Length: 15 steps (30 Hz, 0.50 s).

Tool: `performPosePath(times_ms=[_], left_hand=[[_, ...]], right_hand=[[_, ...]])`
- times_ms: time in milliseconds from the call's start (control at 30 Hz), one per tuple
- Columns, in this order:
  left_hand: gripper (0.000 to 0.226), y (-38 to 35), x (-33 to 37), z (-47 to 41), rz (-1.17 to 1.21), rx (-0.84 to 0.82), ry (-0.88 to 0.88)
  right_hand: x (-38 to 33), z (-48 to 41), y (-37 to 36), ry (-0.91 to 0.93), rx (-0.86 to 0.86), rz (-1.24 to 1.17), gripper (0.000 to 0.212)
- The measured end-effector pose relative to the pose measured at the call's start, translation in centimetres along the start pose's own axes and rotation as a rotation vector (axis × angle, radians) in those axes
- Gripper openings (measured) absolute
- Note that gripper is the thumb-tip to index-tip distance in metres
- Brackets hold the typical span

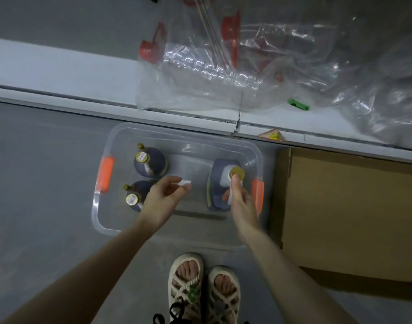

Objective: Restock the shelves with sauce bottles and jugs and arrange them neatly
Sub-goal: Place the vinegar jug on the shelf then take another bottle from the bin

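Observation:
A clear plastic bin [102,220] with orange handles stands on the grey floor below me. At its left stand two dark round sauce jugs, one at the back [153,163] and one at the front [136,195], both with gold caps. At its right stands a dark square jug [217,174] with a gold cap and a white handle. My right hand [241,202] is closed around that white handle. My left hand [164,198] hovers over the middle of the bin and pinches a small white piece [185,182] between its fingertips.
Beyond the bin runs a low white shelf [60,76] holding clear jugs with red caps [148,49] under crumpled clear plastic wrap [340,66], plus a small green item [298,105]. A flat cardboard box [350,213] lies right of the bin. My sandalled feet [205,288] stand just before it.

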<state>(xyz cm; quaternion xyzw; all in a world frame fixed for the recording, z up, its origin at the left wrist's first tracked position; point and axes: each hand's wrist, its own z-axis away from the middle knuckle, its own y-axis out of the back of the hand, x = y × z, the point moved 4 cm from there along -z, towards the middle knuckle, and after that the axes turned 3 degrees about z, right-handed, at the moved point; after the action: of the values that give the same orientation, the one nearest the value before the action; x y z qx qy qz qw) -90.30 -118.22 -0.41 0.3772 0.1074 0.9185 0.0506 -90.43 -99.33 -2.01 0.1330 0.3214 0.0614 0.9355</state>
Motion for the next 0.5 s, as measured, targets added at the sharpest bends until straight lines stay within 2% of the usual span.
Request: performPosePath(times_ms=[267,433,500], left_hand=[[0.026,1.7,7.8,6.3,-0.01,-0.063,-0.075],[0.057,3.4,17.0,13.5,0.048,-0.136,-0.131],[0.05,4.0,21.2,16.6,0.067,-0.172,-0.167]], right_hand=[[-7.2,7.1,3.8,0.141,-0.008,0.038,0.052],[-15.7,15.8,9.1,0.249,-0.012,0.069,0.054],[-19.4,19.7,11.5,0.325,-0.017,0.137,0.057]])
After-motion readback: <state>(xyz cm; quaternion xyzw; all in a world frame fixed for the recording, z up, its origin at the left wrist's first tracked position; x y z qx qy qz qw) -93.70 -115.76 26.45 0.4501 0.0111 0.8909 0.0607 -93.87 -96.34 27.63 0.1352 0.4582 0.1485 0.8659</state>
